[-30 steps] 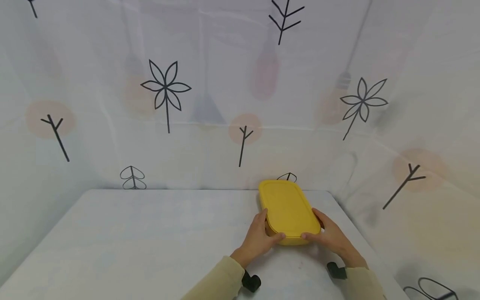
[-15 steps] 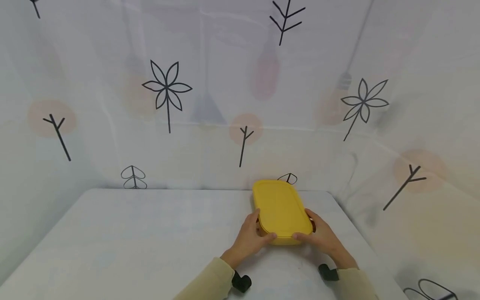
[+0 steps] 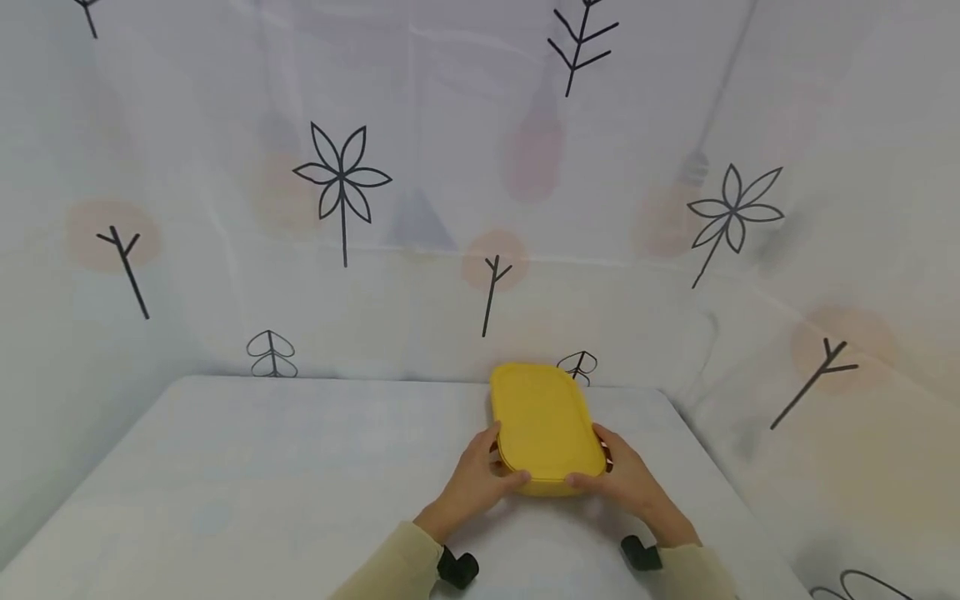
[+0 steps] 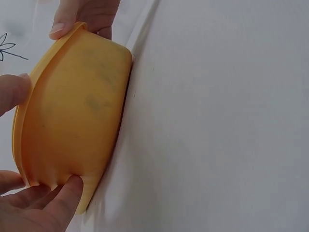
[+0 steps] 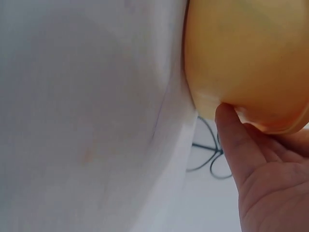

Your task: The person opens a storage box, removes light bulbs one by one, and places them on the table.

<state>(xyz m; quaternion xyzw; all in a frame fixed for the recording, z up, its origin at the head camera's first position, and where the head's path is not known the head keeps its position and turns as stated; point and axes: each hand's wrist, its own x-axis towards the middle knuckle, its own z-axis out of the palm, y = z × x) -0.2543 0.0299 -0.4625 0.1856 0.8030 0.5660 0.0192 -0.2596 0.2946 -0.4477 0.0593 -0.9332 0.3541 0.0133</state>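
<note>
A yellow lidded food container [image 3: 547, 417] stands toward the back right of the white table, its long side running away from me. My left hand [image 3: 474, 475] grips its near left corner, thumb on the front rim and fingers along the side. On the near right corner my right hand [image 3: 633, 479] holds it the same way. In the left wrist view, faint dark smudges show through the container's wall [image 4: 77, 101], and its base lies close against the table. Fingertips [image 5: 227, 113] press on the side wall in the right wrist view.
The white table [image 3: 262, 483] reaches to a pale cloth backdrop [image 3: 405, 317] printed with line-drawn plants, right behind the container. More of this cloth hangs along the right side. Dark wrist mounts [image 3: 457, 568] sit at both sleeves.
Both hands have shifted the yellow container leftward across the table, keeping their hold on its two near corners. The head view has turned very slightly.
</note>
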